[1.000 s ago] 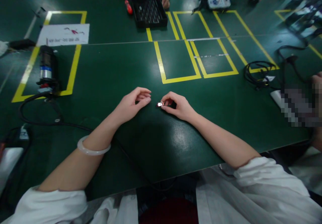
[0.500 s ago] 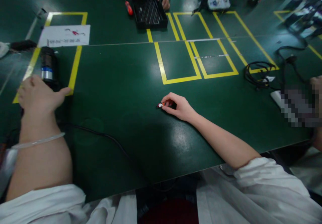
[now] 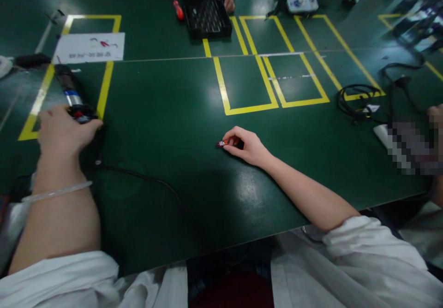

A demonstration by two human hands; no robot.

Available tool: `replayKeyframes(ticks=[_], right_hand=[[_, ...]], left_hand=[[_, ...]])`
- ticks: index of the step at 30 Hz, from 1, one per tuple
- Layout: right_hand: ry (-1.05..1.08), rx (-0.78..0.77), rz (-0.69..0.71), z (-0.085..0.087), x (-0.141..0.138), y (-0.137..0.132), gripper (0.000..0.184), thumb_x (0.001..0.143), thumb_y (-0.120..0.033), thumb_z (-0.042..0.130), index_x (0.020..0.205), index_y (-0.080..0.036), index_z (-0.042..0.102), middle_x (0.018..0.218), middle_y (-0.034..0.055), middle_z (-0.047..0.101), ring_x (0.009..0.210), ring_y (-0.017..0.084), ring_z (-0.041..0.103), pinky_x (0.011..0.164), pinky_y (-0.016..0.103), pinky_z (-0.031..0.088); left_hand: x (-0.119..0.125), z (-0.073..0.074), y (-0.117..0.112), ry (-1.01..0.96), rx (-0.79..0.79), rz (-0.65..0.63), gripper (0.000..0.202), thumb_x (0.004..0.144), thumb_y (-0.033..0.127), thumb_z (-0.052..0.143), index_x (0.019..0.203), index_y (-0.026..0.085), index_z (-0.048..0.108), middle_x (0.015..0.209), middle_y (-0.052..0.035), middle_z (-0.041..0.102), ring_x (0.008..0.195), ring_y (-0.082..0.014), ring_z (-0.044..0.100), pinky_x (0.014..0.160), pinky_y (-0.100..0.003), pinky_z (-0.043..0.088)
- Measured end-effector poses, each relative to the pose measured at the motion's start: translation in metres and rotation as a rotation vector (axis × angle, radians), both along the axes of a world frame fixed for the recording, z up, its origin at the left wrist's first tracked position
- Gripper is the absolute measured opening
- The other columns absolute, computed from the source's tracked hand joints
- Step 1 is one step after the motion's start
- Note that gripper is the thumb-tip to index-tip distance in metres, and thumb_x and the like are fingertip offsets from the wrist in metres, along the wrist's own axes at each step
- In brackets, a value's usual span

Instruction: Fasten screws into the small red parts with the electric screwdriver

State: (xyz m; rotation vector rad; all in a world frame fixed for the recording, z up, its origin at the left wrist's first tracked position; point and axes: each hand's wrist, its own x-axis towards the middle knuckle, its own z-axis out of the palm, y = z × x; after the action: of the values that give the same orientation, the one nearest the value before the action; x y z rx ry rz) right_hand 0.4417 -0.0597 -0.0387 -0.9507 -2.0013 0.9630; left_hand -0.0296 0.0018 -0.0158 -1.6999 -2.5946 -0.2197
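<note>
At the left, my left hand [image 3: 65, 130] is closed around the near end of a black cylindrical power tool [image 3: 72, 97] with a blue and silver band. It looks like an electric screwdriver, though its gripped end is partly hidden by my fingers. The tool lies tilted inside a yellow-taped rectangle. In the middle of the green table, my right hand [image 3: 245, 146] pinches a small orange-red and white part [image 3: 222, 144] between thumb and fingertips. The part's dark end sticks out to the left; it is too small to name exactly.
A black cable [image 3: 148, 177] runs from near my left wrist to the table's front edge. A labelled white sheet [image 3: 90, 48] lies beyond the tool. Across the table, a person's hands work at a black tray [image 3: 209, 31] beside a red-handled screwdriver [image 3: 178, 10]. Coiled cable [image 3: 356, 103] lies right.
My left hand has moved slightly right and closed on the power tool, whose near end has swung to the right. My right hand stays in place with the small part.
</note>
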Motion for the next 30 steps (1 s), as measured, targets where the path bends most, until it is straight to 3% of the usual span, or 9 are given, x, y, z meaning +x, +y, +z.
replayKeyframes(ticks=[3, 9, 18, 23, 30], right_hand=[[0.001, -0.002, 0.002, 0.000, 0.000, 0.000, 0.011, 0.090, -0.021, 0.067, 0.100, -0.018, 0.064, 0.091, 0.0020, 0.066, 0.075, 0.012, 0.061, 0.071, 0.027, 0.050], [0.012, -0.012, -0.017, -0.002, 0.001, 0.001, 0.011, 0.090, -0.024, 0.067, 0.100, -0.019, 0.064, 0.090, 0.0017, 0.066, 0.075, 0.013, 0.061, 0.071, 0.028, 0.050], [-0.003, 0.038, -0.104, -0.003, 0.001, 0.001, 0.010, 0.088, -0.023, 0.067, 0.097, -0.020, 0.063, 0.093, 0.0029, 0.066, 0.082, 0.016, 0.063, 0.073, 0.030, 0.049], [-0.013, 0.059, -0.133, -0.002, 0.000, 0.002, 0.009, 0.089, -0.024, 0.066, 0.095, -0.020, 0.061, 0.091, 0.0023, 0.066, 0.080, 0.016, 0.062, 0.073, 0.030, 0.049], [-0.049, 0.076, -0.108, -0.002, -0.001, 0.001, 0.008, 0.086, -0.021, 0.065, 0.091, -0.021, 0.058, 0.085, 0.0009, 0.062, 0.079, 0.016, 0.060, 0.074, 0.030, 0.049]], left_hand=[[0.040, 0.008, 0.000, -0.045, -0.052, 0.132, 0.092, 0.075, 0.050, 0.073, 0.148, 0.004, 0.038, 0.151, -0.0258, 0.039, 0.129, -0.0472, 0.051, 0.103, -0.069, 0.043], [0.122, 0.025, -0.012, -0.053, -0.075, -0.064, 0.089, 0.079, 0.051, 0.071, 0.145, 0.001, 0.039, 0.145, -0.0289, 0.043, 0.126, -0.0497, 0.053, 0.099, -0.067, 0.048], [0.212, 0.011, -0.047, -0.057, -0.028, -0.489, 0.076, 0.083, 0.050, 0.063, 0.147, 0.015, 0.041, 0.137, -0.0210, 0.047, 0.120, -0.0419, 0.057, 0.092, -0.050, 0.054], [0.245, 0.010, -0.069, -0.072, -0.009, -0.691, 0.072, 0.084, 0.041, 0.065, 0.146, 0.014, 0.041, 0.135, -0.0183, 0.051, 0.114, -0.0357, 0.061, 0.090, -0.043, 0.055], [0.258, 0.003, -0.083, -0.120, 0.053, -0.835, 0.071, 0.084, 0.040, 0.065, 0.146, 0.013, 0.041, 0.134, -0.0179, 0.053, 0.113, -0.0339, 0.062, 0.090, -0.043, 0.056]])
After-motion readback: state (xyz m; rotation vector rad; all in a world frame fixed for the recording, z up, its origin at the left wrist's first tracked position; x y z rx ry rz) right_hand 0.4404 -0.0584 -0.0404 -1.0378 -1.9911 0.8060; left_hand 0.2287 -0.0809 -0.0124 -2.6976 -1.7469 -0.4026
